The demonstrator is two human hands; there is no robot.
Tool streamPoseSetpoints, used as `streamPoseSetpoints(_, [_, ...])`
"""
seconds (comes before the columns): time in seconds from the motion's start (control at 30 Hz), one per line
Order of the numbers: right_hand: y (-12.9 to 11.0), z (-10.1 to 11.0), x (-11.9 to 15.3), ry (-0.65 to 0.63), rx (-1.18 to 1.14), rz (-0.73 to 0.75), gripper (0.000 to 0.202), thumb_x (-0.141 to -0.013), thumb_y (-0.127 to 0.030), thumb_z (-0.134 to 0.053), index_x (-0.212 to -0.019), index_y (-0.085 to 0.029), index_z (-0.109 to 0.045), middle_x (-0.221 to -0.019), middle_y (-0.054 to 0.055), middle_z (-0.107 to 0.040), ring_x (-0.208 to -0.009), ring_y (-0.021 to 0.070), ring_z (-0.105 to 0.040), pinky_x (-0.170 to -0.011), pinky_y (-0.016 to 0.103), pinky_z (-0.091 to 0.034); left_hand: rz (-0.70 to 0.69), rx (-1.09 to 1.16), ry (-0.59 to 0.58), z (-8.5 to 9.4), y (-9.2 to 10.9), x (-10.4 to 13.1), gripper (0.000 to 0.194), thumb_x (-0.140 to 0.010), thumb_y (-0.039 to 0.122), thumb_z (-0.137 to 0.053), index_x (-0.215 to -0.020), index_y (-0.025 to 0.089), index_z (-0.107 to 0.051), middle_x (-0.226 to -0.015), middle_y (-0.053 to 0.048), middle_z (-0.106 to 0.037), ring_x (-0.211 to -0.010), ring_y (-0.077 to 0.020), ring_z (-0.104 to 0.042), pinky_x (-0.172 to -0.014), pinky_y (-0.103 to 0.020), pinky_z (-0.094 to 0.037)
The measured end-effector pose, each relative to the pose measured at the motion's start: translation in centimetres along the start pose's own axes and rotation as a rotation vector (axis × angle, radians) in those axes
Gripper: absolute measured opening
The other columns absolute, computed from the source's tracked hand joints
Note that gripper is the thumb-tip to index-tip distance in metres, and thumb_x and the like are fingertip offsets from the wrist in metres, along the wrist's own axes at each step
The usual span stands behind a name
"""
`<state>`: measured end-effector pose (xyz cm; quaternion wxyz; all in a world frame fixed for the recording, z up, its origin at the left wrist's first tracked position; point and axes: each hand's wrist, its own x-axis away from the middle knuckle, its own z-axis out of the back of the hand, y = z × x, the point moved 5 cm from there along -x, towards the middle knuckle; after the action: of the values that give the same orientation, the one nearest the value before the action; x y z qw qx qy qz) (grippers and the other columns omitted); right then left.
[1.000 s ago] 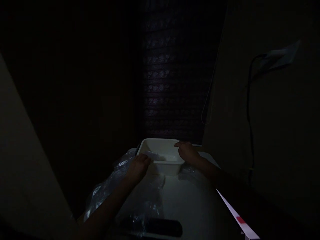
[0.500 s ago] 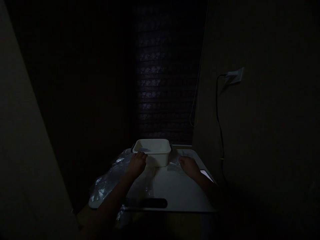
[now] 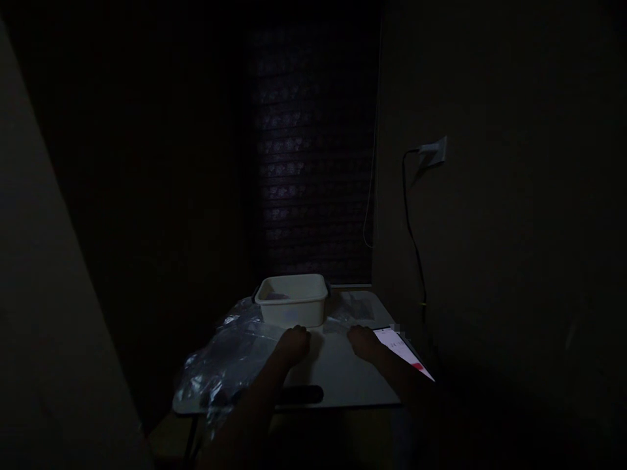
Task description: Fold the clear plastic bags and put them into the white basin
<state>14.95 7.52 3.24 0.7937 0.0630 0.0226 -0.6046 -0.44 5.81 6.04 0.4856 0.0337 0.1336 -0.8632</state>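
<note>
My left hand [image 3: 295, 346] is closed just in front of a white plastic basin [image 3: 292, 314] with dark side handles. Its fingers point away from me, and what they grip, if anything, is lost in the dark. Clear plastic bags [image 3: 223, 352] lie crumpled beside it on the left of the white table [image 3: 337, 382]. My right hand [image 3: 363, 343] is curled closed over the table's right half, apart from the left one. Small clear bags [image 3: 360, 307] lie just beyond it; whether it pinches one cannot be made out. Something greyish rests inside the basin.
A lit phone [image 3: 399, 349] lies at the table's right edge, next to my right forearm. The table has a dark handle slot [image 3: 301, 395] near its front edge. Behind stands a dark window blind [image 3: 289, 170]; a cable [image 3: 414, 241] hangs from a wall socket. The room is very dim.
My left hand has come away from the basin's rim, moving right and towards me. The right hand has come slightly nearer, and more of the phone shows. The view has shifted a little.
</note>
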Motion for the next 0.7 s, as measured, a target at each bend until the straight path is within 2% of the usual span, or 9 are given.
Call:
streamPoseSetpoints(0.1, [-0.6,-0.6,-1.4,0.014,0.075,0.014,0.022,-0.064,-0.002,-0.038,-0.072,-0.008,-0.057,-0.078,0.015,-0.056,-0.077,0.0206,-0.051,-0.064,0.034,-0.037,0.01,0.019,-0.007,-0.8,-0.2,-1.0,0.021,-0.068,0.016,-0.033,-0.07,0.012,-0.054,-0.072,-0.009,-0.054,-0.069,-0.0182,-0.05,-0.058,-0.029,-0.038])
streamPoseSetpoints(0.2, [-1.0,-0.4,-1.8,0.024,0.12,0.025,0.023,-0.065,-0.003,-0.036,-0.07,-0.01,-0.058,-0.076,0.014,-0.057,-0.073,0.0191,-0.052,-0.061,0.032,-0.038,0.033,0.056,-0.015,-1.4,-0.4,-1.5,0.021,-0.068,0.017,-0.033,-0.069,0.011,-0.053,-0.071,-0.009,-0.054,-0.067,-0.0179,-0.05,-0.057,-0.028,-0.039])
streamPoseSetpoints(0.3, [-1.0,0.9,-1.0,0.064,0.123,0.005,0.024,-0.067,-0.003,-0.034,-0.071,-0.009,-0.057,-0.076,0.014,-0.057,-0.072,0.0184,-0.052,-0.058,0.029,-0.038,0.048,0.117,-0.023,-1.5,0.1,-1.5,0.022,-0.07,0.018,-0.032,-0.074,0.012,-0.053,-0.074,-0.009,-0.054,-0.07,-0.0172,-0.05,-0.059,-0.027,-0.039])
streamPoseSetpoints(0.37, [-1.3,2.2,-0.2,0.11,0.123,0.036,0.023,-0.066,-0.005,-0.035,-0.073,-0.009,-0.056,-0.079,0.014,-0.056,-0.075,0.0192,-0.05,-0.06,0.029,-0.037,0.036,0.164,-0.011,-1.1,1.0,-1.4,0.023,-0.07,0.019,-0.034,-0.086,0.013,-0.05,-0.086,-0.008,-0.052,-0.08,-0.0159,-0.047,-0.067,-0.026,-0.037])
streamPoseSetpoints(0.43, [-1.7,3.3,0.6,0.118,0.111,0.071,0.021,-0.066,-0.008,-0.037,-0.074,-0.009,-0.056,-0.08,0.013,-0.055,-0.076,0.0193,-0.049,-0.063,0.03,-0.035,0.019,0.247,0.047,-0.2,1.9,-1.3,0.029,-0.068,0.019,-0.038,-0.095,0.013,-0.044,-0.093,-0.008,-0.049,-0.087,-0.0153,-0.043,-0.072,-0.025,-0.034])
streamPoseSetpoints(0.57, [-3.5,5.8,1.8,0.183,0.008,0.256,0.021,-0.07,-0.016,-0.035,-0.076,-0.011,-0.054,-0.079,0.009,-0.055,-0.078,0.0167,-0.047,-0.07,0.028,-0.03,0.025,0.414,0.204,1.3,2.8,-1.3,0.044,-0.063,0.027,-0.047,-0.104,0.014,-0.037,-0.1,-0.007,-0.046,-0.091,-0.0168,-0.04,-0.076,-0.027,-0.032])
streamPoseSetpoints(0.7, [-4.3,7.8,2.3,0.319,-0.086,0.306,0.02,-0.073,-0.019,-0.032,-0.075,-0.014,-0.052,-0.077,0.005,-0.054,-0.078,0.0143,-0.045,-0.07,0.027,-0.028,0.103,0.488,0.3,1.2,2.4,-1.8,0.028,-0.067,0.027,-0.042,-0.091,0.014,-0.047,-0.091,-0.006,-0.051,-0.086,-0.0156,-0.043,-0.075,-0.026,-0.033])
